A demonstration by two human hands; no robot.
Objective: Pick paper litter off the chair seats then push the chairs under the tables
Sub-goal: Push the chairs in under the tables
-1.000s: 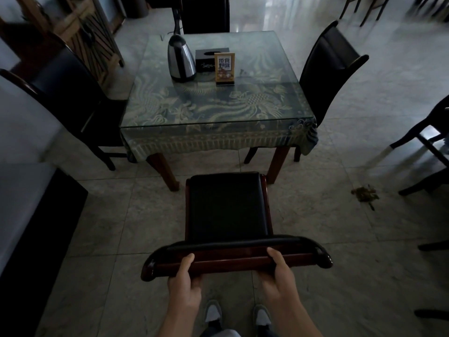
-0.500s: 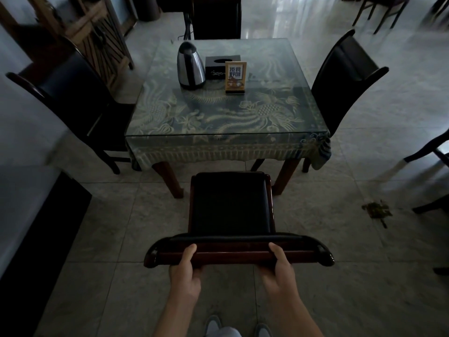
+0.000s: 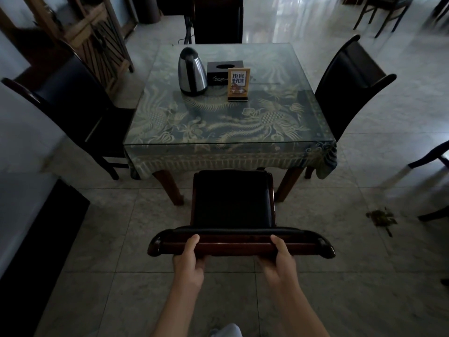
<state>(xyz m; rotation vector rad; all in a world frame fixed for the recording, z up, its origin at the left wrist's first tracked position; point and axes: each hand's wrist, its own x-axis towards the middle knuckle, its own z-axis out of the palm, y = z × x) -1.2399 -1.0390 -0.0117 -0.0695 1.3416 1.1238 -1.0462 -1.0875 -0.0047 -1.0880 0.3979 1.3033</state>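
Chair (image 3: 232,203) stands facing the table (image 3: 226,122), its dark seat's front edge reaching just under the hanging tablecloth. Left hand (image 3: 188,260) and right hand (image 3: 279,257) both grip its top rail (image 3: 240,244), fingers curled around.

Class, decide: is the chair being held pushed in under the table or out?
Mostly out: the chair seat's front edge just reaches the table cloth fringe, and the whole seat shows.

The chair (image 3: 233,200) has been advanced: its seat front is now met by the table (image 3: 228,154) edge
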